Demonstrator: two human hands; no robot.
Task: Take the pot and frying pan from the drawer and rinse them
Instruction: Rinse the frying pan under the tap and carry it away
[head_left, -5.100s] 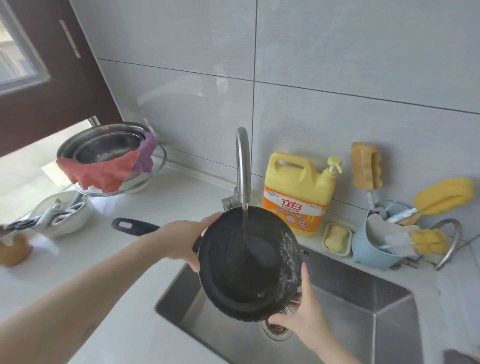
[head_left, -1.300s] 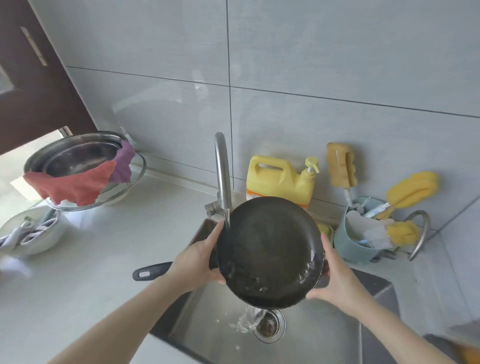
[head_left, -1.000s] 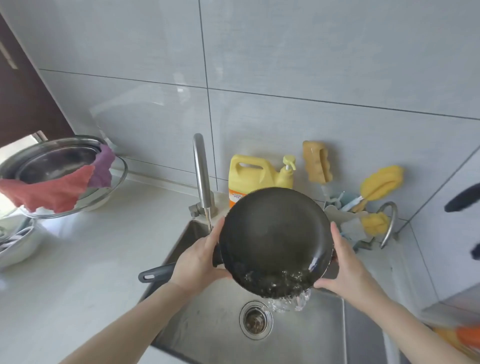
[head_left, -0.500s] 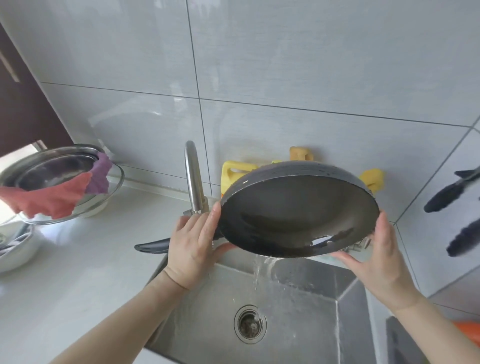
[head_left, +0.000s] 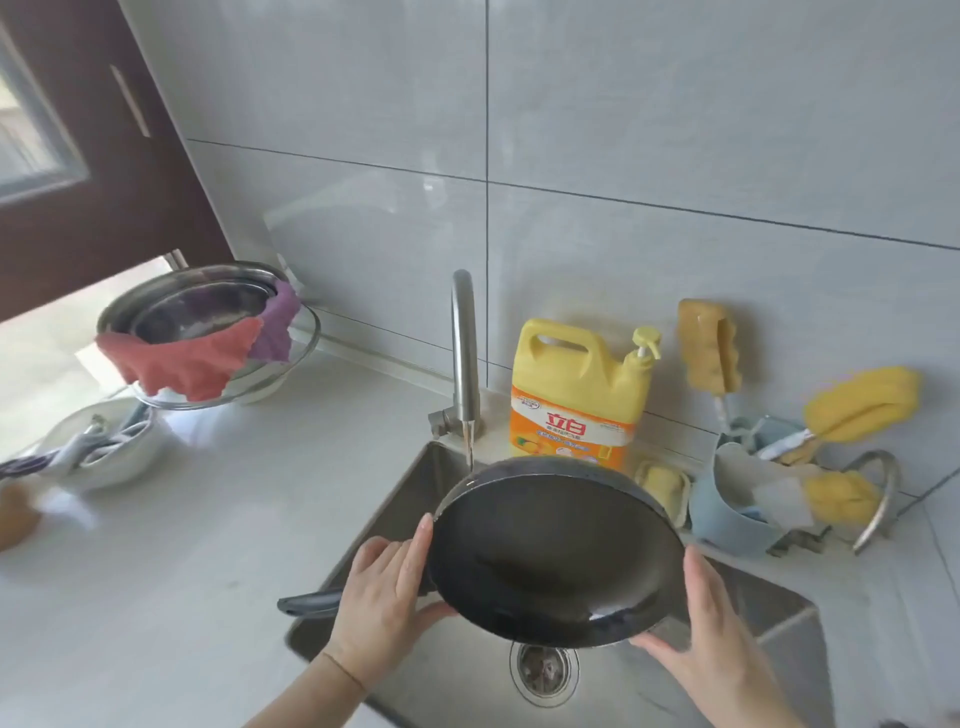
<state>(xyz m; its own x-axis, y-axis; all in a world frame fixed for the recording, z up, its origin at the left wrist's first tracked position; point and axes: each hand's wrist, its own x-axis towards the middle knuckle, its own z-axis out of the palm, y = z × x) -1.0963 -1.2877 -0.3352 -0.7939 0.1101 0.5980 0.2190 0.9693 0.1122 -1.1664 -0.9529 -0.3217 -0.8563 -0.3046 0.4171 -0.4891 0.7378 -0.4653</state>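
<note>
The black frying pan (head_left: 550, 561) is held tilted over the steel sink (head_left: 779, 649), its inside facing me. Its dark handle (head_left: 306, 605) sticks out to the left. My left hand (head_left: 379, 597) grips the pan at the base of the handle, with the index finger lying along the left rim. My right hand (head_left: 711, 639) presses flat against the right rim, fingers reaching under the pan. A thin stream from the tap (head_left: 464, 332) falls at the pan's far rim. A little water lies in the pan's low right side. No pot is in view.
A yellow detergent jug (head_left: 576, 395), a soap dish (head_left: 662, 480) and a blue caddy (head_left: 732, 514) with sponges stand behind the sink. Stacked steel bowls (head_left: 208, 306) draped with a red cloth (head_left: 182, 364) and a white bowl (head_left: 98, 447) of utensils sit on the left counter.
The pan was raised and tipped, pouring its water into the sink. Now it is lower and back under the tap, both hands still on its rim.
</note>
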